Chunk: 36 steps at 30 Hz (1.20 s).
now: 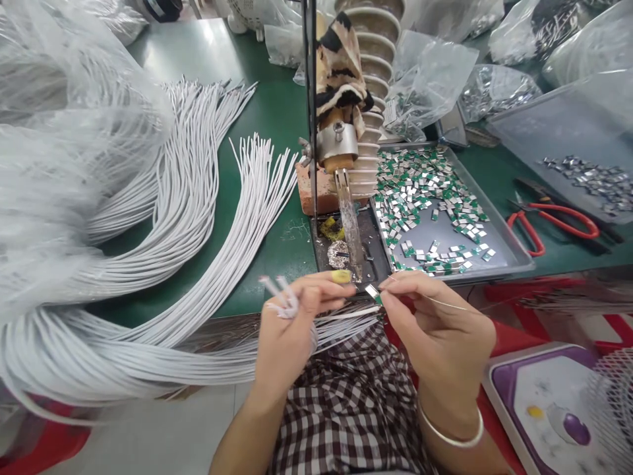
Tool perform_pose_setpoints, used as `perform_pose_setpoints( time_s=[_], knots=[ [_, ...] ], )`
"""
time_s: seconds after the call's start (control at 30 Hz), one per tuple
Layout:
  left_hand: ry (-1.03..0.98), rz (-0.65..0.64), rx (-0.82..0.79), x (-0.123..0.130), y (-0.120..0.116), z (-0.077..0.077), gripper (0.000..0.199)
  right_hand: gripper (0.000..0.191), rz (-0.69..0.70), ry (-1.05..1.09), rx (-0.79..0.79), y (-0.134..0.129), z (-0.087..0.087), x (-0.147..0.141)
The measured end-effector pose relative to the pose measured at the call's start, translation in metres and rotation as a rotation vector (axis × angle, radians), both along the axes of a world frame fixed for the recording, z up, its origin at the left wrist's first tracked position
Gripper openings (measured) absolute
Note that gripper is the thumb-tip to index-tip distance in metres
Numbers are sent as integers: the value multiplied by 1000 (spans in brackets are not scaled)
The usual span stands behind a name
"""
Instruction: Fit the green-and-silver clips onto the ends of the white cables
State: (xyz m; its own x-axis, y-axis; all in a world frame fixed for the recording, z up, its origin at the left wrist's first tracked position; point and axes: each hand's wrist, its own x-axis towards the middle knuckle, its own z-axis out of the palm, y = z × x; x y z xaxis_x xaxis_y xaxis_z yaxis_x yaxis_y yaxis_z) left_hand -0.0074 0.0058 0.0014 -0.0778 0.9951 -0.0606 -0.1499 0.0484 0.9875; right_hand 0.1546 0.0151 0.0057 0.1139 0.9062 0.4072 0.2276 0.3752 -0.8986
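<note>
My left hand (291, 323) is closed round a few white cables (281, 297), whose ends stick up by the thumb; a yellow cover sits on one fingertip. Between the thumb and forefinger of my right hand (435, 330) is a small green and silver circuit board (372, 292), and a thin wire runs across that hand. The fingertips of both hands are close together, just below the tip of a soldering iron (351, 227) that is clamped pointing down. More white cables (346, 326) pass beneath my left hand.
Long bundles of white cable (192, 152) lie on the green table (277, 251) at left. A metal tray (514, 254) of small boards stands right of the iron, beside red-handled pliers (568, 214) and a grey bin (544, 125) of metal parts. A brick (316, 191) sits behind.
</note>
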Motion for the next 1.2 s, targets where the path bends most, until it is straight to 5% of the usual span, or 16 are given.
perform_pose_setpoints(
  time_s=[0.07, 0.2, 0.37, 0.57, 0.73, 0.93, 1.0, 1.13, 1.2],
  knots=[
    [5, 38, -39, -3, -4, -3, 31, 19, 65, -45, 25, -2, 4, 3],
    [259, -240, -72, 3, -7, 3, 3, 17, 205, -302, 131, -4, 12, 1],
    [314, -400, -50, 6, -8, 9, 10, 14, 256, -365, 159, -8, 15, -3],
    [242, -185, 153, -1, -12, 5, 17, 18, 245, -61, 8, -8, 10, 3],
    [291, -195, 140, 2, -9, 10, 28, 22, 305, -55, -2, -5, 14, 6],
    [272, -197, 216, 0, -8, 4, 17, 24, 352, -201, -258, 3, 23, 13],
    [233, -162, 222, -2, -8, -1, 16, 22, 243, -335, -210, 15, 19, 23],
    [183, -128, 183, -2, -7, -6, 15, 18, -328, -813, -125, 53, -3, 49],
    [149, -153, 150, 1, -6, -7, 12, 18, -276, -915, -130, 70, -14, 56]
  ],
)
